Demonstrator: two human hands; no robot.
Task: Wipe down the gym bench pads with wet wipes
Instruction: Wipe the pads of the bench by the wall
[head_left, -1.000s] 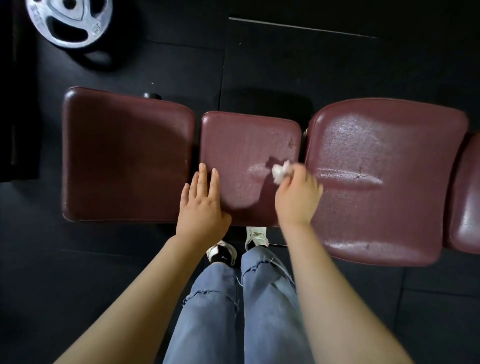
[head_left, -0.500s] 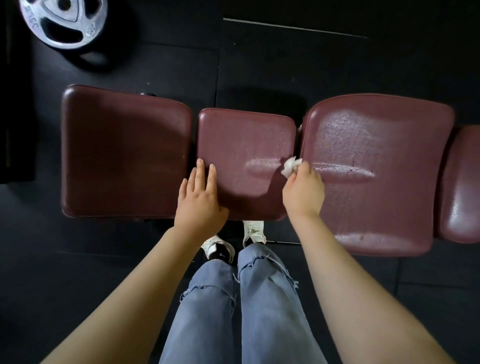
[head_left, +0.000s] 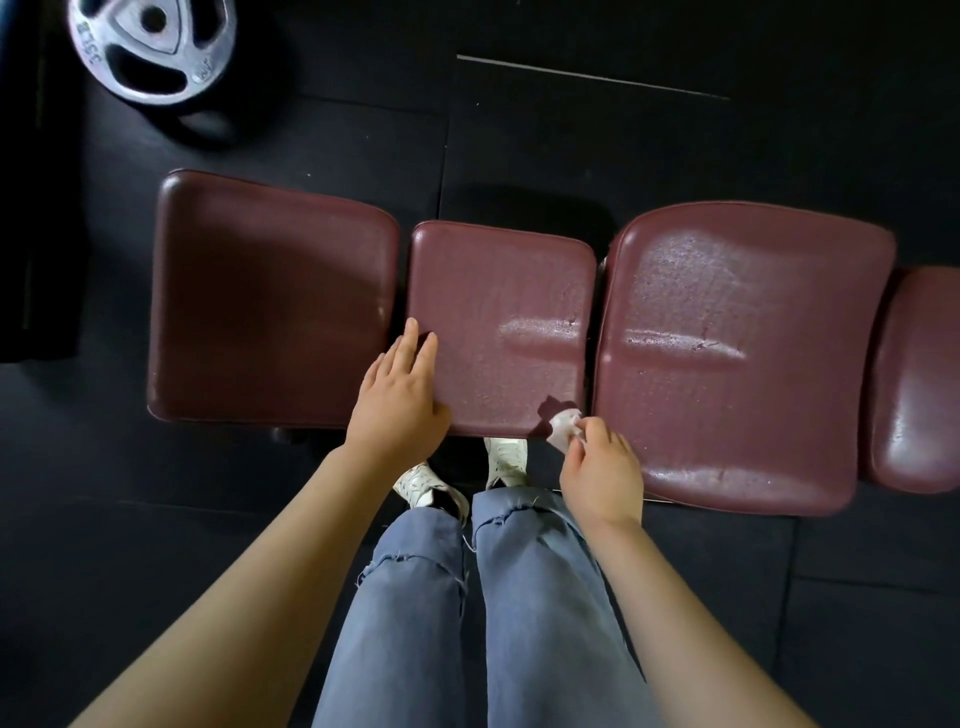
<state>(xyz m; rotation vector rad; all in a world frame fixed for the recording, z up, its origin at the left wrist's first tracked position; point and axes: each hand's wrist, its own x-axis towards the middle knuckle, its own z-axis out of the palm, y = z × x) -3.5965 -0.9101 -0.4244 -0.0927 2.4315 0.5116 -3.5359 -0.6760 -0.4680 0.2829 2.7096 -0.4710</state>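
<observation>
I see my right hand (head_left: 602, 470) w/ fingers (head_left: 589, 430) pinching a crumpled white wet wipe (head_left: 562, 429) at the near-right corner of the middle maroon bench pad (head_left: 498, 322), left hand (head_left: 397, 397) flat, fingers straight, on that pad's near-left edge, weight plate (head_left: 150, 49) far left on the floor.

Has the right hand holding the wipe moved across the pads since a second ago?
Yes. The right hand has drawn the wipe back toward the person, from mid-depth of the small middle pad down to its near right corner.
</observation>
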